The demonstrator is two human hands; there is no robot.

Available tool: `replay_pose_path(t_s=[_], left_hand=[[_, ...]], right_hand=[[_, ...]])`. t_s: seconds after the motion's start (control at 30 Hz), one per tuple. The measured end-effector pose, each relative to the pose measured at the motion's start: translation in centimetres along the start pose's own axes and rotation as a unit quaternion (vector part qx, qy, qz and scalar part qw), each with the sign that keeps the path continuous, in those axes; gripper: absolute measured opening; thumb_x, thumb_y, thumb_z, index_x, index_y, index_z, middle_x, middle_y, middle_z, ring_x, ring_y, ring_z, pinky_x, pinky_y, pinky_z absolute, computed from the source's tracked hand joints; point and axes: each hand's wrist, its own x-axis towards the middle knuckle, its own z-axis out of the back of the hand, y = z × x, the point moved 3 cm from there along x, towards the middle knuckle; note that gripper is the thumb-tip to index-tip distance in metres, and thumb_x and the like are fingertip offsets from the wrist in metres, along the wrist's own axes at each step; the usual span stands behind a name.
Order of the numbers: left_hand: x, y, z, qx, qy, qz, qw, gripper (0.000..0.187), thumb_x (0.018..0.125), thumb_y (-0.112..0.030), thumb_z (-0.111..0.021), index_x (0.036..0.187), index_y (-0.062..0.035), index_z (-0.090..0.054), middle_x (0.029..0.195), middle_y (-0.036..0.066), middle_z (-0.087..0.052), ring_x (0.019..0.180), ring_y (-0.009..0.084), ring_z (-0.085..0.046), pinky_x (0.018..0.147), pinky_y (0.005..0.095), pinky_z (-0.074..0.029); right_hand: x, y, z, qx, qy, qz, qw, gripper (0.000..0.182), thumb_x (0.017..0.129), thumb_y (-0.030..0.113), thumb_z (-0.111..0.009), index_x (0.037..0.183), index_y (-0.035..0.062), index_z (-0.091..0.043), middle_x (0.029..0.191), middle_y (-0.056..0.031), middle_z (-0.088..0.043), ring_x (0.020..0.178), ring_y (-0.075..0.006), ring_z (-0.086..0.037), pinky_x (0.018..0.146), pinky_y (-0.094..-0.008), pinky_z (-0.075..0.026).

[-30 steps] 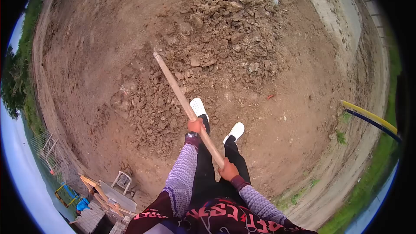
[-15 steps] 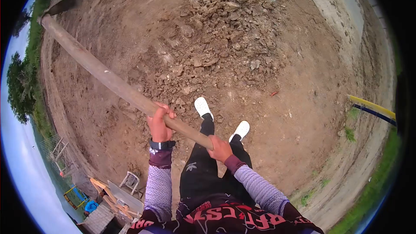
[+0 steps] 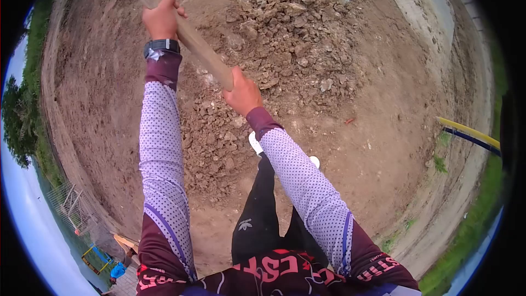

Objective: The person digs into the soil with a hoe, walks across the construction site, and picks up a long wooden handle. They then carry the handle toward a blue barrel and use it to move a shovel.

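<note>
The long wooden handle of a hoe (image 3: 196,43) slants from the top edge down to the right, ahead of my body. My left hand (image 3: 160,17), with a dark watch at the wrist, is closed round the upper part of the handle that shows. Near its lower end my right hand (image 3: 244,92) grips it too. The hoe's blade lies outside the view. Beneath and to the right of the handle are loose clods of broken soil (image 3: 298,38).
Brown bare ground (image 3: 378,186) surrounds me. A white shoe (image 3: 255,144) shows below my right forearm. A yellow and black bar (image 3: 468,134) juts in at the right. At lower left are a wire fence (image 3: 71,200) and someone in blue (image 3: 118,270).
Both hands have moved forward and away from my body with the hoe, arms now stretched out. The blade, seen at upper left before, has left the view.
</note>
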Motion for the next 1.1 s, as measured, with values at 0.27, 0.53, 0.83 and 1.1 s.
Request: replay_pose_path(t_s=[0.27, 0.53, 0.83, 1.1], left_hand=[[-38.7, 31.0, 0.5, 0.103, 0.061, 0.496, 0.860, 0.012, 0.080, -0.005, -0.062, 0.085, 0.0043, -0.058, 0.061, 0.009, -0.057, 0.047, 0.0211, -0.058, 0.044, 0.0362, -0.049], [-52.9, 24.6, 5.7, 0.002, -0.013, 0.598, 0.801, 0.014, 0.080, -0.007, -0.064, 0.088, 0.0009, -0.057, 0.068, 0.009, -0.056, 0.051, 0.0201, -0.056, 0.048, 0.0347, -0.049], [-26.5, -3.5, 3.6, -0.080, 0.009, 0.162, 0.984, 0.020, 0.086, -0.001, -0.060, 0.099, -0.0062, -0.046, 0.074, 0.006, -0.051, 0.058, 0.0180, -0.052, 0.058, 0.0351, -0.049], [-0.9, -15.9, 3.7, 0.039, 0.006, -0.087, 0.995, 0.013, 0.087, -0.007, -0.063, 0.090, 0.0023, -0.054, 0.072, 0.007, -0.054, 0.056, 0.0170, -0.055, 0.052, 0.0316, -0.047]], right_hand=[[-35.8, -17.2, 3.3, -0.051, 0.120, -0.369, 0.920, 0.040, 0.079, 0.020, -0.069, 0.107, -0.0004, -0.050, 0.089, -0.0300, -0.066, 0.088, -0.0473, -0.066, 0.076, -0.0516, -0.054], [-49.7, -17.4, 6.6, -0.116, 0.184, -0.341, 0.915, 0.042, 0.078, 0.024, -0.071, 0.110, 0.0071, -0.049, 0.091, -0.0244, -0.068, 0.084, -0.0442, -0.067, 0.076, -0.0527, -0.054], [-24.1, -7.1, 3.0, -0.002, 0.028, -0.010, 1.000, 0.037, 0.078, 0.017, -0.071, 0.111, 0.0110, -0.056, 0.091, -0.0176, -0.068, 0.083, -0.0404, -0.067, 0.069, -0.0485, -0.054], [-0.1, 11.2, -0.4, 0.091, 0.034, 0.122, 0.988, 0.038, 0.081, 0.016, -0.068, 0.113, 0.0082, -0.049, 0.088, -0.0214, -0.068, 0.080, -0.0430, -0.067, 0.070, -0.0512, -0.053]])
